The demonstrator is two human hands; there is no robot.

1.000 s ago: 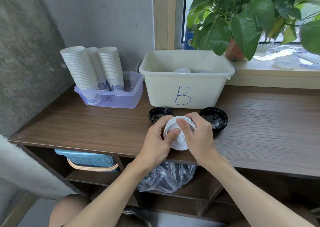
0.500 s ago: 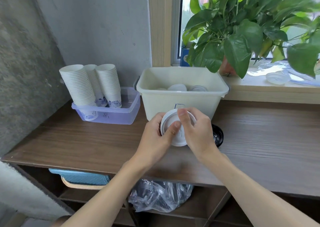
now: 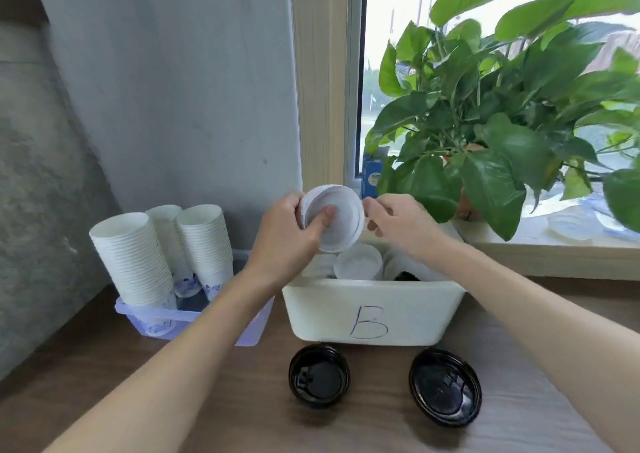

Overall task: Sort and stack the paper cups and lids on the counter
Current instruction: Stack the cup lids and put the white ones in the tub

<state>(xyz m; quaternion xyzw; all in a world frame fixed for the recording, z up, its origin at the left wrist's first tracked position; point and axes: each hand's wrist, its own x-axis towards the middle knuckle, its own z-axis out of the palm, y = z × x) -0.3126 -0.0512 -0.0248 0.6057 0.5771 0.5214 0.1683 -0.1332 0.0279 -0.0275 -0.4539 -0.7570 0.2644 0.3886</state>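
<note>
the stack of white lids has risen from low over the near edge of the counter to above the far side of the cream bin marked b, where more white lids already lie. the left hand now carries it alone, thumb across its face, while the right hand has let go and hovers loose just to its right. this looks like the drop-off; two black lids wait unsorted in front of the bin.

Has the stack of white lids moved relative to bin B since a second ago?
Yes. The white lids went from in front of bin B to above its open top.
</note>
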